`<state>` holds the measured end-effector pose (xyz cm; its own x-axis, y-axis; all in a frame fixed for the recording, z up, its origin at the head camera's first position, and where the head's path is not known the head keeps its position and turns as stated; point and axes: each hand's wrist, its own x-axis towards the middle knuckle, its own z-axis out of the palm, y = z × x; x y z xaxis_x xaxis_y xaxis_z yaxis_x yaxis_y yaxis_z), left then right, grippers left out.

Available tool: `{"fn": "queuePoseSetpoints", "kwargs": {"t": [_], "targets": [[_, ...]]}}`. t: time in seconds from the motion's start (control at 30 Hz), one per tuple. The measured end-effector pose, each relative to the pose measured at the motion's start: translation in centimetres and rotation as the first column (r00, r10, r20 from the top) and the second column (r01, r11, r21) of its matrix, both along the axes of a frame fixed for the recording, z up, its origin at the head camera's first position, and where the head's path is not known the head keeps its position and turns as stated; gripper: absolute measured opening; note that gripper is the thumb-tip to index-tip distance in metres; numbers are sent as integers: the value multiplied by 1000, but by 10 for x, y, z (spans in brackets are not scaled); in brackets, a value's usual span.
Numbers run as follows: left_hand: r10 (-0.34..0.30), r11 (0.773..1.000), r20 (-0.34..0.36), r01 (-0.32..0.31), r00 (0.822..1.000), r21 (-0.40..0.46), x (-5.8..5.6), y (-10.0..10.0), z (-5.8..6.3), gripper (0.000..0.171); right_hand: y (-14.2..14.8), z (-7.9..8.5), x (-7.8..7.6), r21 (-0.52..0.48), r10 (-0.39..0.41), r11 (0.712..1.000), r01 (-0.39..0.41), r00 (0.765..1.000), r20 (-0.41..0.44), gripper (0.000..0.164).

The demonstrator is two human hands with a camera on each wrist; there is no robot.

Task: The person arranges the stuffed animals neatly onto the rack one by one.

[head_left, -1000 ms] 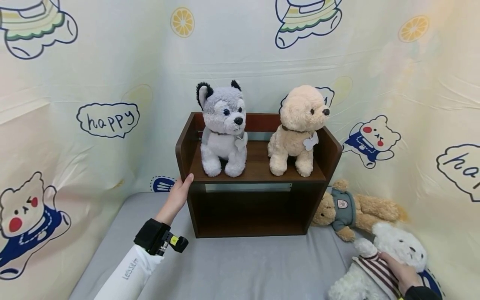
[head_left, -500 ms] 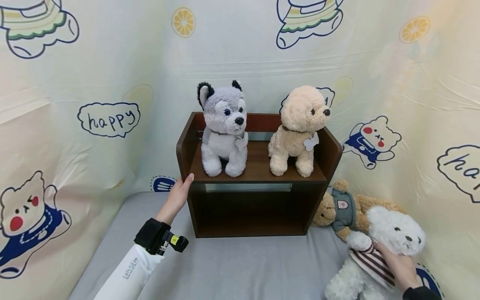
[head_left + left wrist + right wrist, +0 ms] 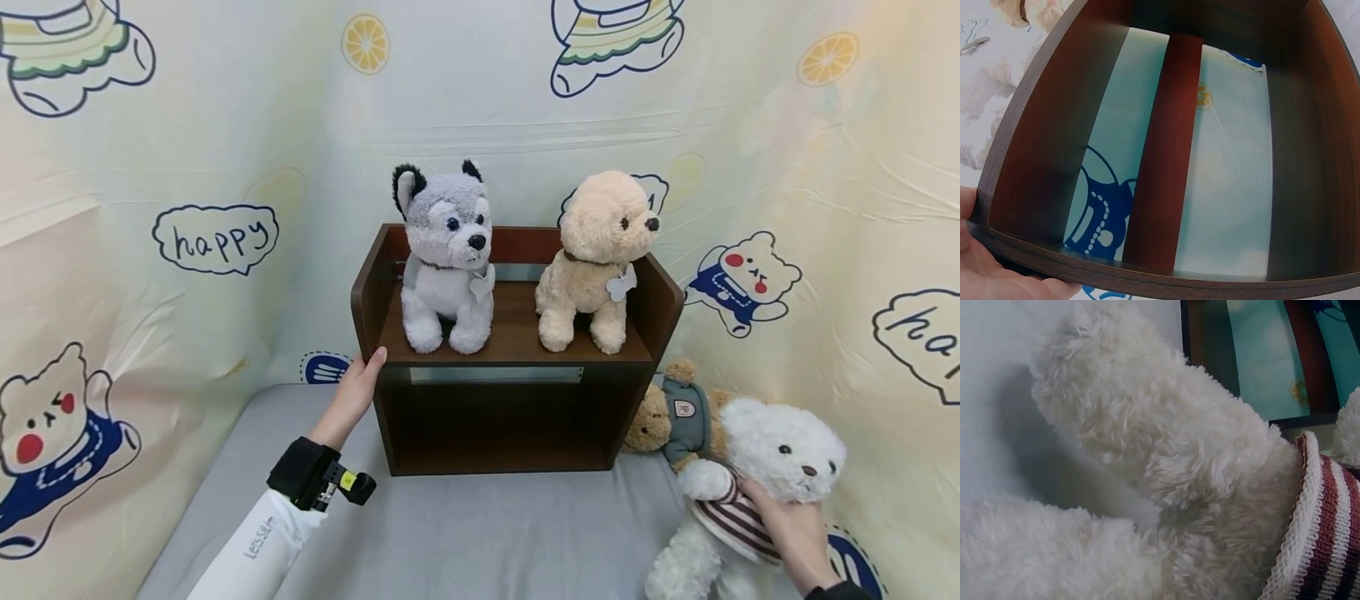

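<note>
My left hand [image 3: 356, 396] holds the left side panel of a dark brown wooden shelf [image 3: 517, 364], its thumb at the front edge of the upper board. The left wrist view shows part of that hand [image 3: 997, 275] against the corner of the shelf's lower compartment [image 3: 1160, 162]. At the right, my right hand [image 3: 795, 529] grips a white teddy bear [image 3: 780, 450] in a striped knit sweater by its upper body. The bear is raised and roughly upright, its legs [image 3: 1147, 406] filling the right wrist view. That hand is hidden there.
A grey-and-white husky plush [image 3: 448, 258] and a cream puppy plush [image 3: 600, 258] sit on the upper board. Beside the shelf lies a tan teddy bear [image 3: 686, 417] in a blue-grey shirt, partly behind the white bear. Grey cloth [image 3: 487, 533] covers the surface; printed curtains surround it.
My right hand has lifted the white teddy bear upward and slightly left, tipping it more upright; it now covers more of the tan bear. My left hand and the shelf stay still.
</note>
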<state>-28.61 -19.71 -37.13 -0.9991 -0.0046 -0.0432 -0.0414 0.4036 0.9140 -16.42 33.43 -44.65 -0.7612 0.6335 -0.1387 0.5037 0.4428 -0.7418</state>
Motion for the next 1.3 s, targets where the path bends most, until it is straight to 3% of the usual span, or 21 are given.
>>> {"fn": "queuePoseSetpoints", "kwargs": {"t": [0.2,0.53,0.93,1.17,1.3], "targets": [[3,1000,6,-3,1000,-9,1,0,0,73,-7,9,2,60,31,998,-25,994,-101,81],[-4,1000,2,4,1000,1,0,0,1,72,-25,26,6,144,82,989,-45,962,-261,69],[-5,1000,3,5,1000,-1,2,0,1,71,-53,41,9,157,108,986,-49,915,-388,63],[-1,1000,-15,1,1000,-5,0,0,-1,71,-67,50,7,119,120,990,-80,914,-387,69],[2,1000,-9,-2,1000,-10,-1,-1,-1,72,-75,54,4,102,121,991,-83,880,-459,68]]}}
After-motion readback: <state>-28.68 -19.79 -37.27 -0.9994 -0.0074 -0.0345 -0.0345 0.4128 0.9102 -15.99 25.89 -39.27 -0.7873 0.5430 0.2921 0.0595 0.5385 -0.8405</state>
